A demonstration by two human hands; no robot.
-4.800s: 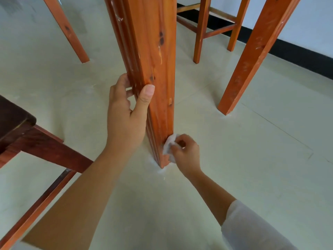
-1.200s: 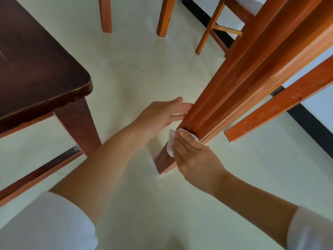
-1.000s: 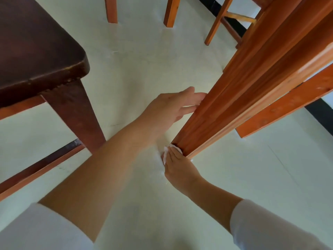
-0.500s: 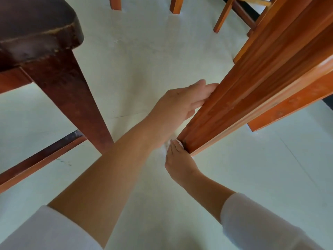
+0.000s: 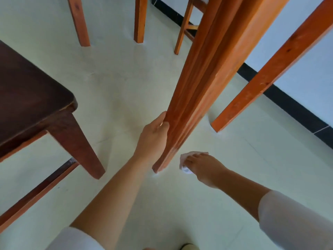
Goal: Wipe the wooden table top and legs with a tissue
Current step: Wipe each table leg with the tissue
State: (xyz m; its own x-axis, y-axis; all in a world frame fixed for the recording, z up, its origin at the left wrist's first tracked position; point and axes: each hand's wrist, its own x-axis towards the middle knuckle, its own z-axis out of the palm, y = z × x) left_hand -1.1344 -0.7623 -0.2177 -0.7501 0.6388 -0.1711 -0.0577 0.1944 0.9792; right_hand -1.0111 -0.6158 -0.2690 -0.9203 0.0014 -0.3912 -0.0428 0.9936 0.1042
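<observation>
While gripping the leg (image 5: 198,87) with the left hand (image 5: 153,138), fingers curled round its edge, pulling the tissue (image 5: 184,164) off the wood, pinched in the right hand (image 5: 203,168), the foot now just left of that hand; likely finishing this leg.
</observation>
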